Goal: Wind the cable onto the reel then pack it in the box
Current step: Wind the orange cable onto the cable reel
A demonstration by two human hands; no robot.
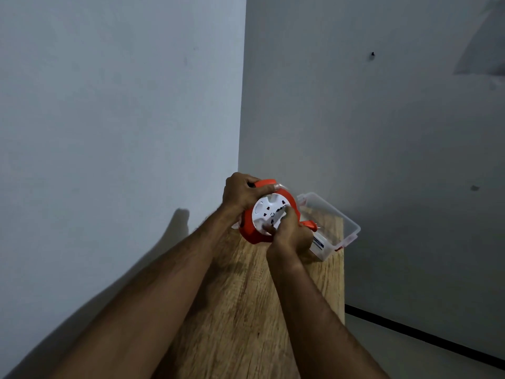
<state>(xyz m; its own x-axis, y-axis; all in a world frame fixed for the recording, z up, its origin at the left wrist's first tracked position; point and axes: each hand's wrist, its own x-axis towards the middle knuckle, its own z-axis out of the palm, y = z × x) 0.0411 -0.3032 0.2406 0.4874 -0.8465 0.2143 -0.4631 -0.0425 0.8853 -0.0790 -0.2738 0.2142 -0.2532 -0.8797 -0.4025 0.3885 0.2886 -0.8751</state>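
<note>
- Two hands hold the orange reel up above the far end of the wooden table.
- Left hand curls around the reel's top rim.
- Right hand pinches the reel's white front.
- Right behind the reel sits the clear box, lid off, on the table.

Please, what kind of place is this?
Probably a plain room indoors: a corner of bare grey walls, a narrow wooden table against it, and a clear plastic box at its far end.
</note>
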